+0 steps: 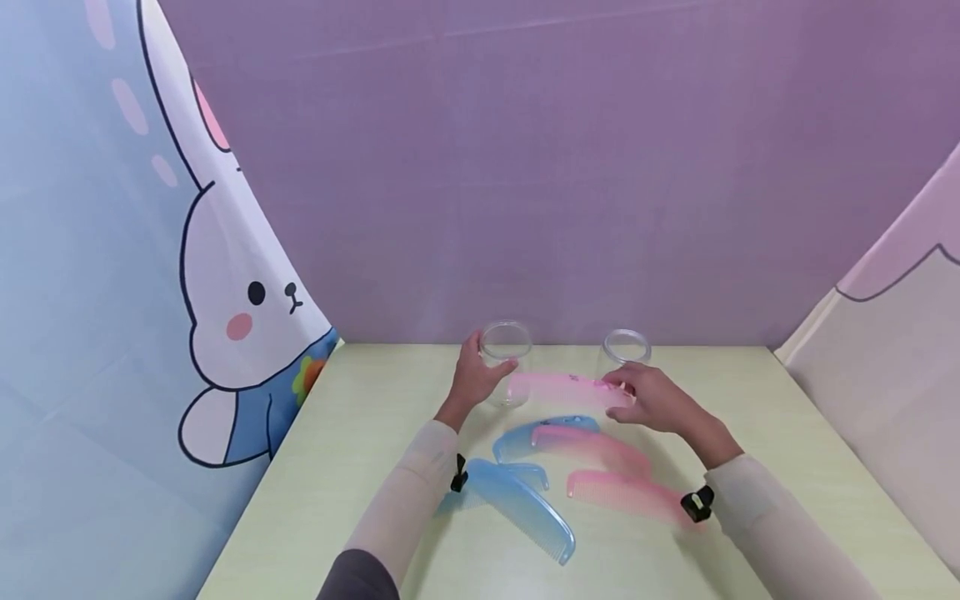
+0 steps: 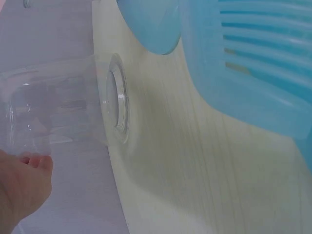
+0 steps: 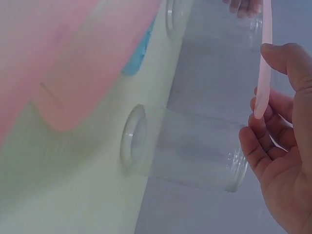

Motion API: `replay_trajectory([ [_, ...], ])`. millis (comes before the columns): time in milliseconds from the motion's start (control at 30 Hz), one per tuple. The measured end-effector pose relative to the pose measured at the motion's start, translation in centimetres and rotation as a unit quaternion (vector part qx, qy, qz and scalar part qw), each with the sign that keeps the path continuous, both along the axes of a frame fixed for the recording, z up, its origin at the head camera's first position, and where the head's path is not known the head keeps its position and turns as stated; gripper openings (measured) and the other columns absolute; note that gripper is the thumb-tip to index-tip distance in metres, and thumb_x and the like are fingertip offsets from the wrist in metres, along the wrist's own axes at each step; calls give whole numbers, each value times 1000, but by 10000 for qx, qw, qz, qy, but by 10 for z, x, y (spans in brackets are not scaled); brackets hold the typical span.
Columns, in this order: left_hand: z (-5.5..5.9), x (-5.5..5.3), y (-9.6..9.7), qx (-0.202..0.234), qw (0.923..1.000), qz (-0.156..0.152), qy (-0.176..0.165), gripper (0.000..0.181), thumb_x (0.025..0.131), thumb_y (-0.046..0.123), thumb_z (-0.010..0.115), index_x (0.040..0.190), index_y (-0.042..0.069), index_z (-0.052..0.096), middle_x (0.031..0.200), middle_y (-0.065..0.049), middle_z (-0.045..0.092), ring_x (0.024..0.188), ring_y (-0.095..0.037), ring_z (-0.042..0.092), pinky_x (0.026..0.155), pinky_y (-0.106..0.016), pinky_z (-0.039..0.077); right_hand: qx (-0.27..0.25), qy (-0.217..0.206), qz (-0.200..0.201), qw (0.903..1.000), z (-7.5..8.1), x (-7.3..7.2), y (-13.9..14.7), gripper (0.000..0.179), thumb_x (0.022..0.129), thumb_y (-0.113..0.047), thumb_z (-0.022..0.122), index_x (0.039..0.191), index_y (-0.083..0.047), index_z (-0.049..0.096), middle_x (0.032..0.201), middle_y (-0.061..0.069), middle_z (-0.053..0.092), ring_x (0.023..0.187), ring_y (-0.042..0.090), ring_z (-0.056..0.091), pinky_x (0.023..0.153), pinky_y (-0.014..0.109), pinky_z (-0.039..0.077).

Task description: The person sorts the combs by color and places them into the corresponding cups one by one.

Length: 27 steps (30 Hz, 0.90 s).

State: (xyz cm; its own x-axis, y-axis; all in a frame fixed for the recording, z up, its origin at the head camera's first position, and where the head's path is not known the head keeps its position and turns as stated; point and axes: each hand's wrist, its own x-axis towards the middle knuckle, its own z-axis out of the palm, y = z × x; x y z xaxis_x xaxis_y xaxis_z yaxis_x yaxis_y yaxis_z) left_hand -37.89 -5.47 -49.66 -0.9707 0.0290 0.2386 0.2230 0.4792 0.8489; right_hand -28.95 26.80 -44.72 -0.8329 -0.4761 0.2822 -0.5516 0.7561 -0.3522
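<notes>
Translucent pink plastic comb [image 1: 555, 386] looks light, stiff; best held by its end, where the right hand [image 1: 654, 400] pinches. Left hand [image 1: 474, 375] grips a clear cylindrical jar [image 2: 63, 105].

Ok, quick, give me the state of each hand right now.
Left hand: closed, holding a transparent jar near its rim.
Right hand: closed, pinching one end of a pink comb between thumb and fingers.

The held comb [image 1: 555, 386] is translucent pink, paler toward its teeth. The other pink combs [image 1: 600, 446] show a similar rosy tint, the blue combs [image 1: 521, 504] a light sky shade. Both jars [image 1: 627, 332] are colourless. The counter [image 1: 780, 433] is pale yellow-green, the backdrop [image 1: 562, 183] purple, the rabbit [image 1: 217, 292] white with black outlines.
</notes>
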Motion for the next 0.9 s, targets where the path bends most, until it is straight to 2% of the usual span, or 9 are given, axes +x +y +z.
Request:
replay_trajectory([
  [100,0,0,1,-53,10000,14,54,92,84,36,83,155,4,34,152,-18,47,142,-34,46,118,-50,38,-70,-45,-92,9999,4,-3,-1,40,81,-26,82,115,-7,72,100,4,68,83,14,58,71,32,52],
  [233,1,1,2,-67,10000,37,64,90,85,34,81,154,3,34,151,-19,47,142,-35,45,119,-50,37,-67,93,-179,9998,11,-11,-3,39,82,-25,81,114,-6,72,98,7,68,81,15,58,70,32,51],
  [400,-1,-1,1,-129,9999,-34,-2,94,85,41,81,156,5,32,153,-16,45,144,-33,44,119,-49,38,-32,301,-150,9994,21,-22,-10,27,82,-24,79,101,-5,71,87,5,66,74,15,54,67,32,47],
  [500,-1,-1,0,-66,9999,-84,-43,96,84,43,81,157,6,31,154,-16,44,144,-32,43,118,-49,38,-18,347,-212,9992,26,-27,-15,26,82,-24,77,97,-3,71,84,6,66,74,17,54,68,35,49],
  [700,-2,-2,0,-23,9999,-76,-107,97,84,43,81,157,6,30,156,-16,42,146,-32,42,120,-49,36,36,156,-572,9982,35,-34,-24,40,85,-30,75,109,2,72,98,14,72,89,29,62,80,49,55],
  [900,-1,-2,1,16,10000,-14,-90,97,83,42,82,156,5,32,154,-18,45,145,-34,44,120,-50,37,-146,56,-737,9972,44,-36,-31,41,87,-32,74,111,1,73,96,14,72,88,28,61,77,46,53],
])
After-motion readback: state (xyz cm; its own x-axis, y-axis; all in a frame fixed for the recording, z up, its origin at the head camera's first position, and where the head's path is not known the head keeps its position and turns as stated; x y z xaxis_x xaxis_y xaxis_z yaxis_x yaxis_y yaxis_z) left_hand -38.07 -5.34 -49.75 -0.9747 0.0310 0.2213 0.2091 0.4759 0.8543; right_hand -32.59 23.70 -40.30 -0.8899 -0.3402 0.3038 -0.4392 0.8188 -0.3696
